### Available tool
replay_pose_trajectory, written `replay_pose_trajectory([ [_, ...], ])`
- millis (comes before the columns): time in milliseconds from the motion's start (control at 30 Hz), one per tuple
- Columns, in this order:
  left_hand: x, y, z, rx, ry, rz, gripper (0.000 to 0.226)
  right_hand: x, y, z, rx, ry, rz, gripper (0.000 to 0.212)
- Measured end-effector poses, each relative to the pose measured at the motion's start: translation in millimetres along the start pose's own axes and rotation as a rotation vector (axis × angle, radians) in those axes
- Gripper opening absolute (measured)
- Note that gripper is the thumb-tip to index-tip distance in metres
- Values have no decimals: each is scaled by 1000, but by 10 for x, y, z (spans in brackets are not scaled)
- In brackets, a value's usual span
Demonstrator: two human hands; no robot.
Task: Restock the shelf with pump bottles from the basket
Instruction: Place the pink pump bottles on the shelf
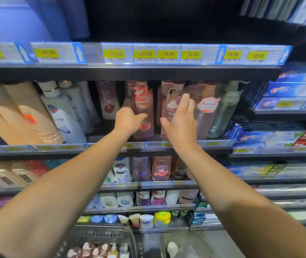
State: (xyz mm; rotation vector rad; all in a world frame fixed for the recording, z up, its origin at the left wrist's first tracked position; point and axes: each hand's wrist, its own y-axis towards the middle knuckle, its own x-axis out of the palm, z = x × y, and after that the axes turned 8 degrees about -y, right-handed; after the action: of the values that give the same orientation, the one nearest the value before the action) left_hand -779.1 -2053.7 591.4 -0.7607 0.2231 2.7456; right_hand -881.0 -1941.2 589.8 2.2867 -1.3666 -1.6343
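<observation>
Dim store light; the top shelf's recess (157,21) is black. Wide-angle bending and blur smear the edges, perhaps from motion. Price tags (167,54) stay legible.

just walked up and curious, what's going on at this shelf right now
A person is restocking a store shelf with pump bottles. Both hands are up at the row of pink bottles: the left hand grips a pink pump bottle standing on the shelf, and the right hand is open against the neighbouring pink bottle. Down at the bottom, the basket holds more bottles waiting to go up.
</observation>
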Motion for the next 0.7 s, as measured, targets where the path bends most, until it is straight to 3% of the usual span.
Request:
replay_pose_trajectory([
  [100, -74, 5, -34, 20, 28, -45, 45, 38, 41, -40, 12, -66, 39, 63],
  [200, -149, -74, -25, 80, 45, -88, 36, 76, 82, -61, 29, -79, 48, 50],
  [333, -201, -131, -57, 167, -24, -119, 28, 108, 140, -69, 53, -94, 27, 48],
  [700, -244, -32, -181, 199, -62, -178, 31, 137, 169, -15, 106, -6, -2, 41],
])
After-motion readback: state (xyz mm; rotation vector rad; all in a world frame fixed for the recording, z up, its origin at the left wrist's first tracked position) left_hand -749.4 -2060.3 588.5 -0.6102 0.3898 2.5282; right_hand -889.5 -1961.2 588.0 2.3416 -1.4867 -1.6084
